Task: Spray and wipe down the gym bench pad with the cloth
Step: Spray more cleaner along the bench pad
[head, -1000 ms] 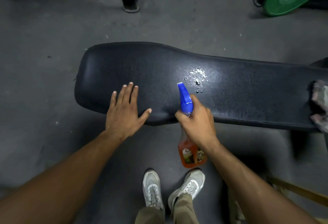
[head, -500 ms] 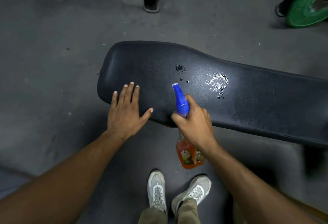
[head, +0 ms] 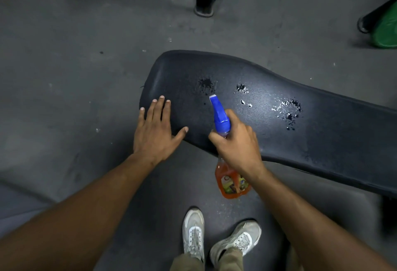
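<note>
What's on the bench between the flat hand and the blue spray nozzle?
In the head view, only bare black pad lies between the left hand and the nozzle.

Nothing you can really read here. Spray bottle [head: 232, 181] in your right hand [head: 237, 145] has a colourful label w/ a curved red mark on white, too blurred to make out.

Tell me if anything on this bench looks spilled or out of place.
Only wet spray patches dot the bench pad, expected while the right hand aims the spray bottle. The left hand rests flat. No cloth is in view.
</note>
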`<state>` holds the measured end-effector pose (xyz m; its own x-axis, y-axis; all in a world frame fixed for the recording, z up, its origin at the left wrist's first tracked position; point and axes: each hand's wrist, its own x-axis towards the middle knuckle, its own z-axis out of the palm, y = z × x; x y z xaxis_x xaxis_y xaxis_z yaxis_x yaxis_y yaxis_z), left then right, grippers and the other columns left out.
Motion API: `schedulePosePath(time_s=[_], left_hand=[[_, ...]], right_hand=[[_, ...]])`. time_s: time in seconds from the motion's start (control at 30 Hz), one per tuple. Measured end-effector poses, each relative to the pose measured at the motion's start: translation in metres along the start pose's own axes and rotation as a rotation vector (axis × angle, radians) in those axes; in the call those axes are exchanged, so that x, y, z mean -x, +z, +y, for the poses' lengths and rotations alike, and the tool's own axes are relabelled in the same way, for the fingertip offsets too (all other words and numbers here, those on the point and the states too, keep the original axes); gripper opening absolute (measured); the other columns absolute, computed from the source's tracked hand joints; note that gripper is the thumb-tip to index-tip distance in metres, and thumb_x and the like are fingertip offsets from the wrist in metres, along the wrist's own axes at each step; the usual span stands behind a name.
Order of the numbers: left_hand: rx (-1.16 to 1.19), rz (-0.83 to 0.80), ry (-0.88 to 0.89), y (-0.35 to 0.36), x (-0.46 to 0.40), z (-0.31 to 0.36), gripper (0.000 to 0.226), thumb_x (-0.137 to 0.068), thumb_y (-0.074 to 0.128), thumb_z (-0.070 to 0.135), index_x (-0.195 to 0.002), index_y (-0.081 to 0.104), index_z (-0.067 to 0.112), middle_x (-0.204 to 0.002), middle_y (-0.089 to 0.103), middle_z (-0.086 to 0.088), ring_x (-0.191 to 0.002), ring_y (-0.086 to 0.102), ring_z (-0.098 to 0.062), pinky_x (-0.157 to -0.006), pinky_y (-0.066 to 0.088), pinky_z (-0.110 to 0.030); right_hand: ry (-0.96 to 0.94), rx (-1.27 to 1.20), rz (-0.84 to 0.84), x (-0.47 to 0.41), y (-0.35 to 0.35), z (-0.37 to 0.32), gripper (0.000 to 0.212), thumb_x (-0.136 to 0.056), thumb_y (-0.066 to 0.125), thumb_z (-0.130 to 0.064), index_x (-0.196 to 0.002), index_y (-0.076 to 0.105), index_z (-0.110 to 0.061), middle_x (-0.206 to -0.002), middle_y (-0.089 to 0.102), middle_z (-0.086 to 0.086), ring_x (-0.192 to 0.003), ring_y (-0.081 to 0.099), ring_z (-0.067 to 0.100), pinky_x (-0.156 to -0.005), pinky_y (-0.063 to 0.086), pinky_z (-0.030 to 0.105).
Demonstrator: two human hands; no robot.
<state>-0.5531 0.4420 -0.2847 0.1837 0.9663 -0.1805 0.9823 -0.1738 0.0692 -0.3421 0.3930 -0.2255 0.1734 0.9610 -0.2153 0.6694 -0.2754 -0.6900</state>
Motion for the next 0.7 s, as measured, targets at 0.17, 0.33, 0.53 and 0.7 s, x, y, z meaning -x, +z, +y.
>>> schedulePosePath(time_s=[0.17, 0.33, 0.53, 0.7], left_hand=[[0.037, -0.001, -0.034, 0.000, 0.000, -0.013, 0.097, -0.093, 0.035, 0.071, -0.163, 0.016, 0.007, -0.172, 0.012, -0.011, -0.159, 0.011, -0.029, -0.128, 0.009, -0.053], [0.051, -0.017, -0.062, 0.000, 0.003, -0.022, 0.098, -0.094, 0.034, 0.073, -0.164, 0.011, 0.008, -0.173, 0.007, -0.009, -0.159, 0.010, -0.028, -0.128, 0.008, -0.052], [0.065, -0.015, -0.113, 0.001, 0.006, -0.033, 0.095, -0.095, 0.026, 0.072, -0.164, 0.011, 0.008, -0.173, 0.008, -0.010, -0.159, 0.012, -0.028, -0.128, 0.010, -0.052], [0.066, -0.028, -0.121, -0.001, 0.008, -0.036, 0.095, -0.095, 0.024, 0.071, -0.164, 0.009, 0.008, -0.173, 0.006, -0.009, -0.159, 0.009, -0.027, -0.129, 0.008, -0.051]], right_hand=[[-0.070, 0.010, -0.043, -0.006, 0.009, -0.017, 0.026, -0.082, 0.063, -0.036, -0.095, 0.045, -0.023, -0.070, 0.057, 0.001, -0.081, 0.053, 0.045, -0.067, 0.038, 0.040], [-0.123, 0.036, -0.096, -0.007, 0.020, -0.029, 0.028, -0.079, 0.059, -0.043, -0.094, 0.043, -0.027, -0.079, 0.063, 0.008, -0.087, 0.057, 0.049, -0.067, 0.037, 0.039], [-0.124, 0.075, -0.155, 0.010, 0.033, -0.020, 0.029, -0.079, 0.060, -0.045, -0.094, 0.039, -0.031, -0.088, 0.069, 0.013, -0.091, 0.059, 0.050, -0.069, 0.042, 0.041], [-0.099, 0.062, -0.170, 0.032, 0.035, -0.003, 0.028, -0.072, 0.054, -0.047, -0.092, 0.039, -0.033, -0.077, 0.064, 0.004, -0.084, 0.060, 0.045, -0.069, 0.044, 0.041]])
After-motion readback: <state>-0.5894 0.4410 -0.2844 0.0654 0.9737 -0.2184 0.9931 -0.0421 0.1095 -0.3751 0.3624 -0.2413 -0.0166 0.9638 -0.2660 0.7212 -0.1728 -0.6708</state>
